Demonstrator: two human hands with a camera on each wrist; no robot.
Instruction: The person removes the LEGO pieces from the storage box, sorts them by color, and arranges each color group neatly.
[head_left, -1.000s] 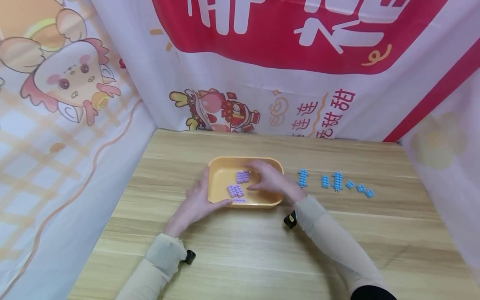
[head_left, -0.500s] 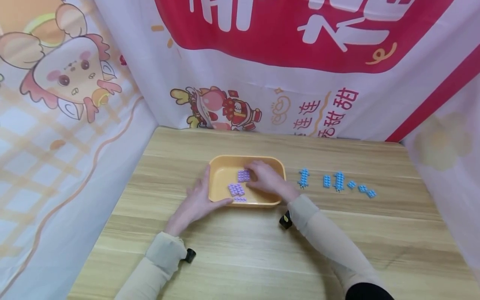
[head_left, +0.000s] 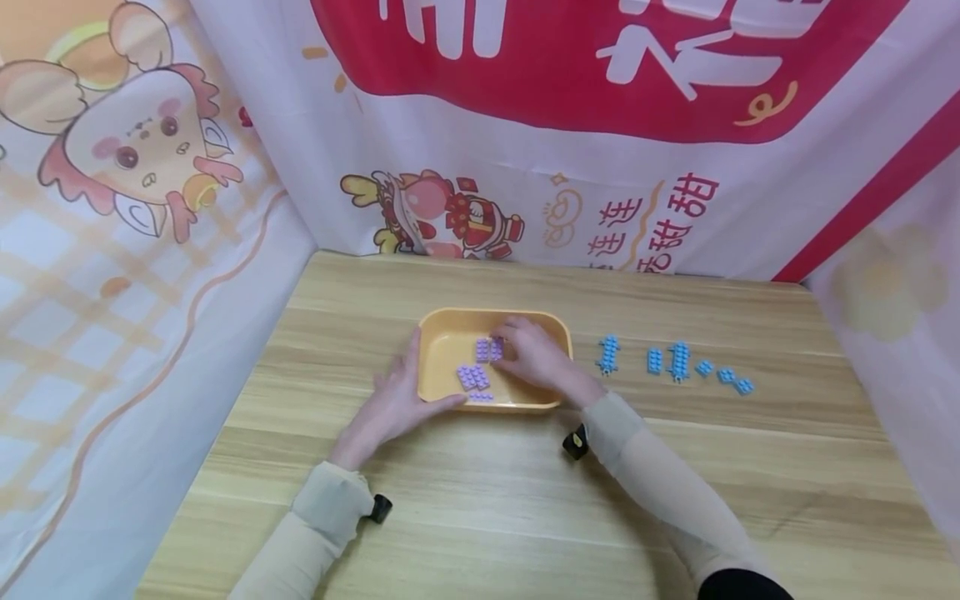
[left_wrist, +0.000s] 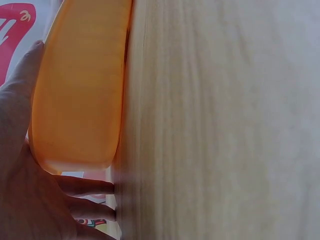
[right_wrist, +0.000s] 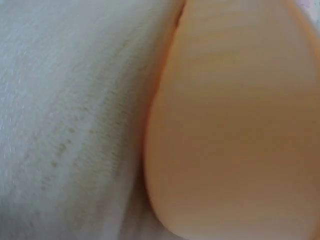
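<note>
A yellow-orange plastic tray [head_left: 442,405] stands on the table with several purple studded building blocks [head_left: 472,377] in it. At its front left corner, my left hand [head_left: 393,404] rests against the tray with thumb along the front rim. In the left wrist view the fingers [left_wrist: 90,186] of that hand lie straight beyond the tray's end, tips at the tabletop. Inside the tray, my right hand [head_left: 534,354] pinches a purple building block [head_left: 497,349] between thumb and fingers, beside another purple block [head_left: 482,350]. The right wrist view shows the tray wall [right_wrist: 235,140]; the right hand is hidden there.
Right of the tray lie blue studded pieces: a long piece with side pegs [head_left: 608,355], a block [head_left: 655,361], another pegged piece [head_left: 679,362] and several small blocks [head_left: 726,376]. A printed cloth [head_left: 300,158] hangs behind the wooden table [head_left: 480,500].
My right hand has closed in on the upper purple blocks, and the right one now stands slightly apart from its neighbour. The left hand stays at the tray.
</note>
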